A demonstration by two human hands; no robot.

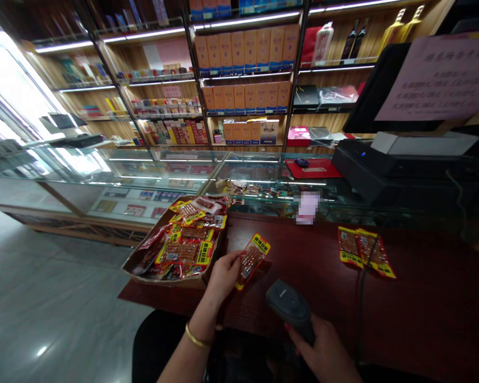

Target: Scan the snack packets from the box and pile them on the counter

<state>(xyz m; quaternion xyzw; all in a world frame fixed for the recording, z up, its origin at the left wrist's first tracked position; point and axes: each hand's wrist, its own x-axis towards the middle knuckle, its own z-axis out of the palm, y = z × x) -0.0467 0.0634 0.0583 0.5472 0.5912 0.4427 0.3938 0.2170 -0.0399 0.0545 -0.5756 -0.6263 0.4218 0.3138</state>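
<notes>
Between the fingers and thumb of my left hand is the edge of a snack packet, red and yellow with a clear window showing brown sticks. It is tilted just above or on the dark red counter; contact cannot be made out. My right hand is wrapped round the handle of a black barcode scanner, its head towards the packet. Left of my left hand stands an open cardboard box heaped with similar packets. Two more snack packets lie side by side on the counter at the right.
A cable runs down across the counter at the right. Behind are a glass display case, a red mat with a mouse, and a monitor with a pink notice. Stocked shelves line the wall.
</notes>
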